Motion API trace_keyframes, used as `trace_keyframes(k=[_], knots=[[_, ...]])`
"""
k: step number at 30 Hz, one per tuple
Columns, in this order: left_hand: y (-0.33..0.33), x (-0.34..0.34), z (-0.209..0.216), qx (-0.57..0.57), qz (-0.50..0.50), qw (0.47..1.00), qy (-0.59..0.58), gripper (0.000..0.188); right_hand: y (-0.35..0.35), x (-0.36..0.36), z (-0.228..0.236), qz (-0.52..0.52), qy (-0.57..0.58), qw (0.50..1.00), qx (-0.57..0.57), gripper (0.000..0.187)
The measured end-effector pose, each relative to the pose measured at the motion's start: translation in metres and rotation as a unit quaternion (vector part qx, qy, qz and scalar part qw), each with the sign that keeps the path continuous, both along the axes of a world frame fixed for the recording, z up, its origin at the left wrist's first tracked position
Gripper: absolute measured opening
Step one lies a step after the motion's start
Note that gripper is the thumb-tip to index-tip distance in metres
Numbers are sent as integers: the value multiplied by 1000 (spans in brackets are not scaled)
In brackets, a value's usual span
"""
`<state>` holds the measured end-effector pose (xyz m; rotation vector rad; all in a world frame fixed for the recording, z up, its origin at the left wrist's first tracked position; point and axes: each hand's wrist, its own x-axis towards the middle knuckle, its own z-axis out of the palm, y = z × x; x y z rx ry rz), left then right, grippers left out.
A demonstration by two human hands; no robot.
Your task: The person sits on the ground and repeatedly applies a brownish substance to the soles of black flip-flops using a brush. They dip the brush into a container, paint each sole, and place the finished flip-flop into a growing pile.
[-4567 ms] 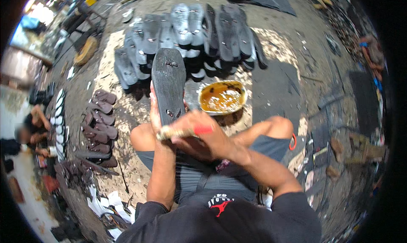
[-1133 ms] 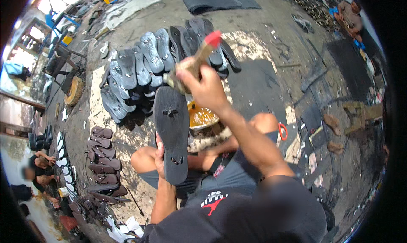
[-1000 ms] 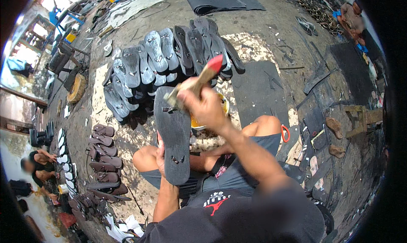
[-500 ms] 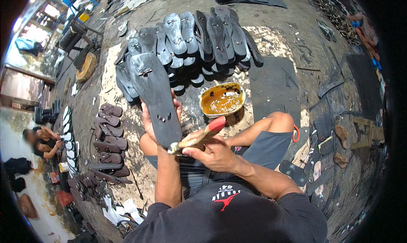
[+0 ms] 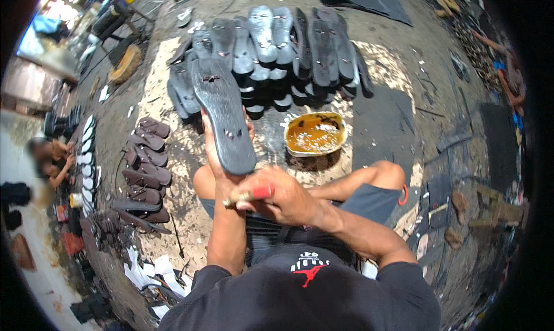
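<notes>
One dark sole (image 5: pixel 222 117) lies cradled from beneath by the left hand (image 5: pixel 212 152), apparently keeping its upper face bare; one red-ended brush (image 5: pixel 261 192), gripped by the right hand (image 5: pixel 287 199) near its heel; one amber-filled tub (image 5: pixel 315 154), seemingly placed within reach.

The left hand (image 5: pixel 211 149) holds 1 dark sole (image 5: pixel 222 111); the right hand (image 5: pixel 284 196) grips 1 brush (image 5: pixel 246 196) just below.

white lettering (image 5: pixel 309 266), white number (image 5: pixel 310 255), red figure emblem (image 5: pixel 310 277), all on a black shirt's (image 5: pixel 369 299) front
</notes>
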<state>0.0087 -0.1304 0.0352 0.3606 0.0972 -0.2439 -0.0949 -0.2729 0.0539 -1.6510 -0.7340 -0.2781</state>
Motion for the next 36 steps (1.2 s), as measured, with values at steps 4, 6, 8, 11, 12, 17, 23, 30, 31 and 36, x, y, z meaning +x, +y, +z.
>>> trace_keyframes(k=[4, 6, 8, 11, 12, 17, 23, 30, 31, 36], knots=[[64, 17, 0, -10, 77, 997, -11, 57, -38, 9, 69, -116, 34, 981, 153, 28], [114, 23, -17, 66, 86, 994, -5, 58, -72, 19, 78, -287, 45, 944, 157, 28], [174, 22, -46, 138, 91, 986, 1, 58, -97, 33, 59, -306, 43, 925, 222, 30], [258, -3, -104, -15, 74, 994, 80, 67, -104, 35, 30, -336, 100, 904, 245, 32], [278, -22, -127, -5, 93, 985, 148, 69, -104, 34, 20, -333, 119, 907, 229, 33], [328, -102, -177, 204, 175, 929, 256, 53, -101, 41, -13, -389, 175, 887, 177, 32], [309, -26, -84, 318, 129, 937, 62, 36, -124, 20, -20, -469, 212, 849, 118, 33], [188, 281, -41, 307, 259, 915, -33, 45, -139, -13, 0, -569, 187, 795, 96, 40], [175, 325, -52, 310, 250, 917, -35, 44, -141, -17, 10, -580, 178, 790, 88, 40], [158, 427, -87, 391, 180, 901, 50, 37, -157, -10, 14, -557, 134, 814, 95, 37]])
